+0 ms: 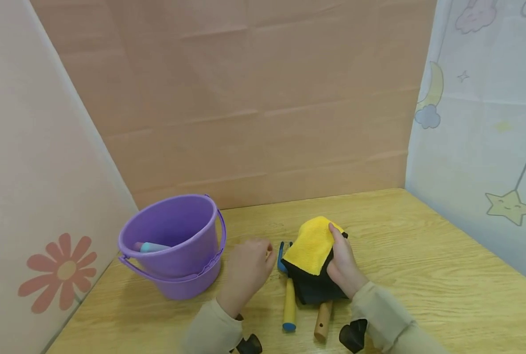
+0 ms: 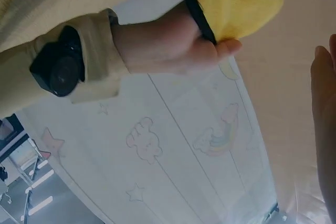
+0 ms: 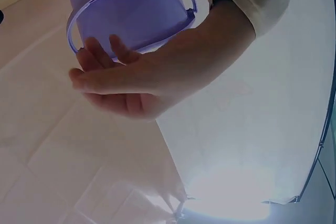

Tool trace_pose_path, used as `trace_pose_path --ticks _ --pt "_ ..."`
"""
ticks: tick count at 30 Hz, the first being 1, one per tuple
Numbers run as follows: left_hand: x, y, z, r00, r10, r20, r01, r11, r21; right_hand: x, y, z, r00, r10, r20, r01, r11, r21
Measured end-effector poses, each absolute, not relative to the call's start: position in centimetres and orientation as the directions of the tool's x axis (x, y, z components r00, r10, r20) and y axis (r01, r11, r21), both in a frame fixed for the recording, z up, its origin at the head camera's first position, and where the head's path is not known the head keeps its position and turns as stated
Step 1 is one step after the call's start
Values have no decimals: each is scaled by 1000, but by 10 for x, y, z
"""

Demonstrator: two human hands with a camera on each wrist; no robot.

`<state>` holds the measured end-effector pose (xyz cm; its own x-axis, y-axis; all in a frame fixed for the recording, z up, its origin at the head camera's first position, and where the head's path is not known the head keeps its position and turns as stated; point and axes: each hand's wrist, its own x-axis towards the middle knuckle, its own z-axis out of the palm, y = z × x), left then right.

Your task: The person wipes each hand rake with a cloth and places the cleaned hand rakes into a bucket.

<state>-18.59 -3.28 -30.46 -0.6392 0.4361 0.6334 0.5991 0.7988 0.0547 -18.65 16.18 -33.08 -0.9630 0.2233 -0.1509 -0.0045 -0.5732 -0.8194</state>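
My right hand (image 1: 344,263) grips a yellow cloth (image 1: 313,246) with black edging and a black lower part, its thumb lying on the yellow face. In the left wrist view the cloth (image 2: 239,3) shows beside the same hand (image 2: 173,43). My left hand (image 1: 249,268) is between the purple bucket (image 1: 180,280) and the cloth, holding nothing. Its fingers (image 3: 107,100) are loosely bent in the right wrist view. Below the cloth, a small blue rake with a yellow handle (image 1: 290,305) and a wooden handle (image 1: 323,322) lie on the table; the wooden handle's far end is hidden.
A light-blue and pink object (image 1: 154,247) leans inside the bucket, its lower part hidden. The bucket's handle hangs down on its near side. Patterned white panels stand left and right of the wooden table (image 1: 422,275), and a brown sheet (image 1: 263,108) closes the back.
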Motion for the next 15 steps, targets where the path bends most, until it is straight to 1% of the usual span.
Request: trace_pose_path --ticks 4,7,8,10,12,15 --pt "-184 -20 -323 -698 512 500 597 802 13 -187 163 -333 -963 216 -158 -3 -600 -800" --pt "-183 -14 -335 -757 542 364 576 817 -19 -188 163 -335 -964 216 -153 -9 -606 -796" --pt "-183 -12 -338 -779 543 314 569 822 -13 -188 163 -335 -964 219 -153 -10 -604 -797" --pt "-183 -8 -344 -821 532 205 544 839 2 -189 163 -335 -962 226 -153 -14 -600 -800" --pt "-183 -4 -349 -863 498 88 503 863 42 -189 163 -335 -960 234 -157 -13 -593 -805" --pt "-186 1 -357 -900 432 -60 427 900 87 -190 163 -335 -959 240 -151 -19 -585 -811"
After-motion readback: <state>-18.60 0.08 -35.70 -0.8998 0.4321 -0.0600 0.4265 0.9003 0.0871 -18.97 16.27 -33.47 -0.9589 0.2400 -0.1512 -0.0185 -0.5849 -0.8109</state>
